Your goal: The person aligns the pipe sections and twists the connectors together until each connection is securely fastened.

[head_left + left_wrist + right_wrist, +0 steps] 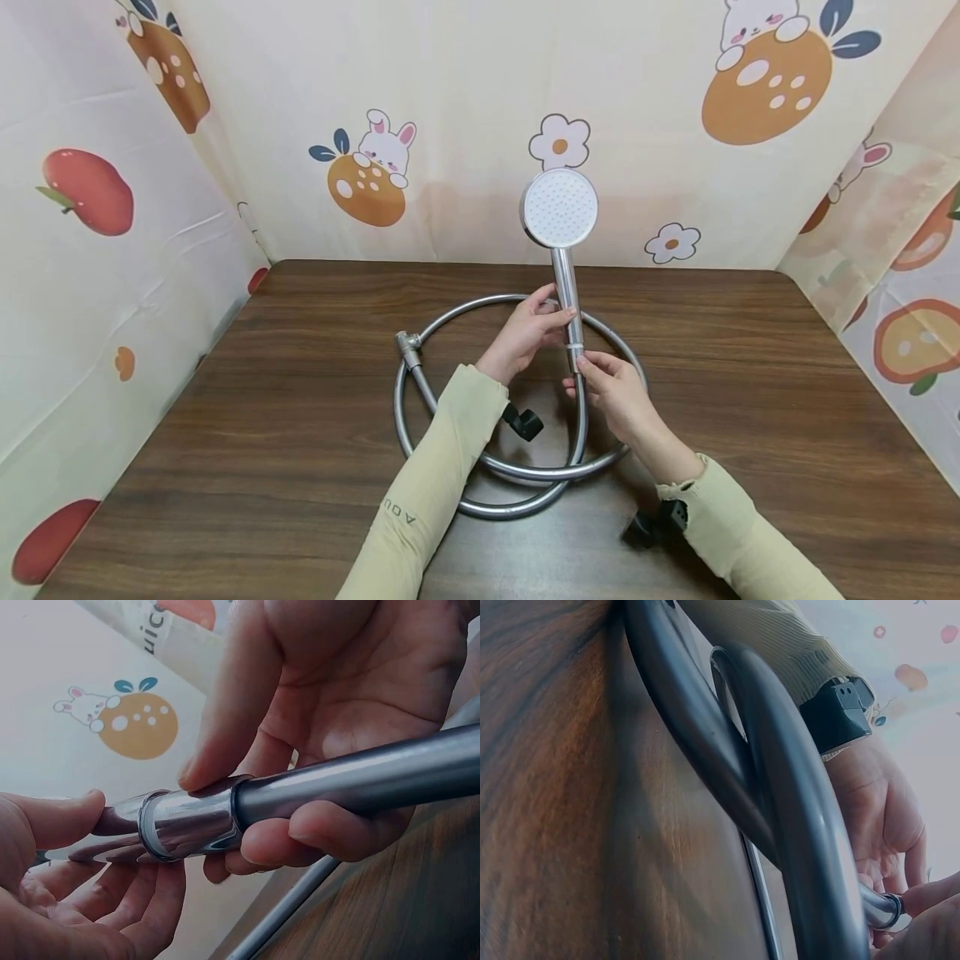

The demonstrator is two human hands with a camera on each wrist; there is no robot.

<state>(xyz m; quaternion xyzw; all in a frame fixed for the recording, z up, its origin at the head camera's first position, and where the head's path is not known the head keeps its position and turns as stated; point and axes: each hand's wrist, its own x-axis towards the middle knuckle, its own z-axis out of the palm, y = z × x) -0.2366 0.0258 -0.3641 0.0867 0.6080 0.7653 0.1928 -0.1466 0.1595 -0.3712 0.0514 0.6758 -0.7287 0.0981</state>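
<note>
Evidently we hold the shower head (pixel 560 208) nearly upright over the table (pixel 262 417), our left hand (pixel 527 331) gripping its handle (pixel 565 279), our right hand (pixel 617 393) pinching the collar (pixel 206 816) of the hose (pixel 551 475), likely to steady the joint (pixel 154 831); the hose lies looped below, seemingly for slack.

In the head view, a dark brown wood-grain table (pixel 247 433) spans the lower frame; behind it, cream cloth (pixel 465 75) bears a white five-petalled flower print (pixel 559 127) at upper centre.
</note>
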